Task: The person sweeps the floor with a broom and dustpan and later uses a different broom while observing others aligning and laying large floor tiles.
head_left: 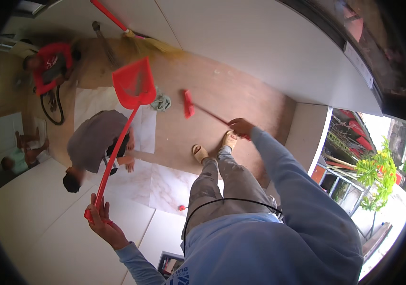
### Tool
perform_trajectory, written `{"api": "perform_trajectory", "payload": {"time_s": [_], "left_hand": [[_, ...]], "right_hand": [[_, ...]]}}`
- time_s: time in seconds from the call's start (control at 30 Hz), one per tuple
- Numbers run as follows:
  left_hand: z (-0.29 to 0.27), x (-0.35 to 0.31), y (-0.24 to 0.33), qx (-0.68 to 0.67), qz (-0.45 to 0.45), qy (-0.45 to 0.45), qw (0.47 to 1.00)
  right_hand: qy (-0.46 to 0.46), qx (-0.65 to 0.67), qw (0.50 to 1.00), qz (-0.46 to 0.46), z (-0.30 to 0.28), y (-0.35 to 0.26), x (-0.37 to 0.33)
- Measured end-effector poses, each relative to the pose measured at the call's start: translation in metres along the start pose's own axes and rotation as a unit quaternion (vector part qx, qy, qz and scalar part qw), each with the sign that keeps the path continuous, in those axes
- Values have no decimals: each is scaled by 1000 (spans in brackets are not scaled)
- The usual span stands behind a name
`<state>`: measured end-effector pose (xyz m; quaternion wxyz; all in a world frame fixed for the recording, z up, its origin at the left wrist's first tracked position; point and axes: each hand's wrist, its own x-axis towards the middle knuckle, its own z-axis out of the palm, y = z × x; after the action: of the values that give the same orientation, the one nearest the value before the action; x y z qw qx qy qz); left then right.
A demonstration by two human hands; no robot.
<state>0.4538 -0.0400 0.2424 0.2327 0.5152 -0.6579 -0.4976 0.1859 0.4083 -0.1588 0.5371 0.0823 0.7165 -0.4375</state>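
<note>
My left hand (106, 226), at the lower left, is wrapped round the grip of a long-handled red dustpan (135, 88). The dustpan's pan is raised, tilted away from me, with grey dirt marks on its face. Out to the right, my right hand (242, 128) grips the thin handle of a small red broom (188, 104). Its head is low over the brown floor, a short way beyond my sandalled feet; I cannot tell if it touches. A crumpled pale green bag or cloth (161, 101) lies beside the pan in view.
A co-worker in grey (93, 140) bends over marble-look tiles (165, 183) at left. Farther off are a person in red (53, 64) near a black hose (51, 114) and a seated person (20, 159). A straw broom (153, 42) leans at the far wall. An opening with plants (376, 171) is at right.
</note>
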Motion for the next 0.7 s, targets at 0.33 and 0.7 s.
{"api": "perform_trajectory", "payload": {"time_s": [0.33,0.7], "left_hand": [[27,17,34,-36,11,-4,999],[33,163,61,-46,17,0,999]], "right_hand": [[126,23,988,88,-79,-34,-190],[-131,-121,983,32,79,-154,24]]}}
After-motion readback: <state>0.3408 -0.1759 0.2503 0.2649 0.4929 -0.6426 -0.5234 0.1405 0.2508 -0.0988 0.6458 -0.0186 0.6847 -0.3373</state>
